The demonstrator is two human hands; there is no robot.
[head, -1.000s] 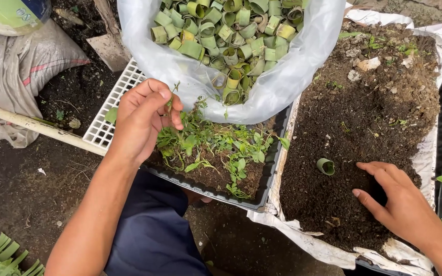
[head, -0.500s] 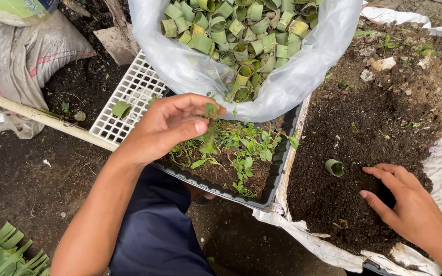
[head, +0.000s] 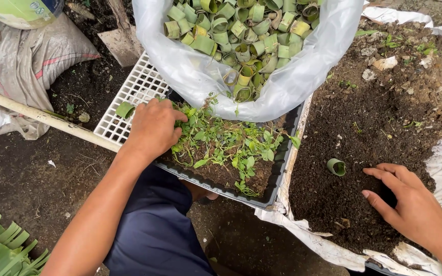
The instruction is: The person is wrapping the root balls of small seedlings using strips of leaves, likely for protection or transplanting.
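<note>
My left hand (head: 153,128) rests palm down on the seedlings (head: 221,145) at the left end of the black seedling tray (head: 262,197), which sits near me in the middle. The fingers are curled into the leaves; I cannot tell whether they pinch a stem. My right hand (head: 407,204) lies on the dark soil (head: 364,133) in the white-lined sack (head: 328,248) to the right, fingers loosely spread and pressed to the dirt, holding nothing. Just left of its fingertips a rolled green leaf cup (head: 336,166) stands in the soil. Beyond the tray, a clear plastic bag (head: 190,76) bulges with many more leaf rolls (head: 241,36). A white grid tray (head: 129,102) lies under it, far left, with a pale pole (head: 42,117) running across the ground.
</note>
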